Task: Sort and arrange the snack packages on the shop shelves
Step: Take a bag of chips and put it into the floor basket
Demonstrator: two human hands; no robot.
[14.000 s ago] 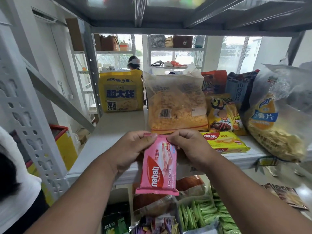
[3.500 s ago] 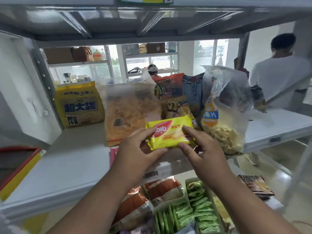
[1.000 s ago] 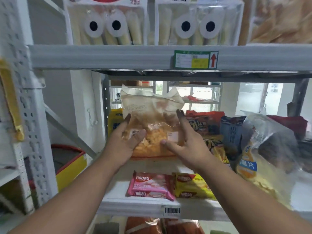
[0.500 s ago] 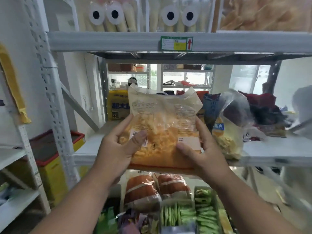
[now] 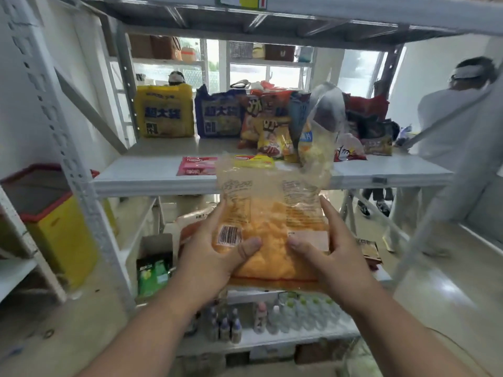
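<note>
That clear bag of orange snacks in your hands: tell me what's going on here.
A person is sorting snacks on shop shelving. Both the left hand and the right hand grip the clear bag of orange snacks, held in front of and below the middle shelf. On that shelf lie a pink Nabati wafer pack and a yellow Nabati wafer pack, with larger bags standing behind them.

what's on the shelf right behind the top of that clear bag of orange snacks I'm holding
Behind the clear bag, held by the left hand and right hand, a yellow wafer pack lies flat on the shelf. Its near part is covered.
</note>
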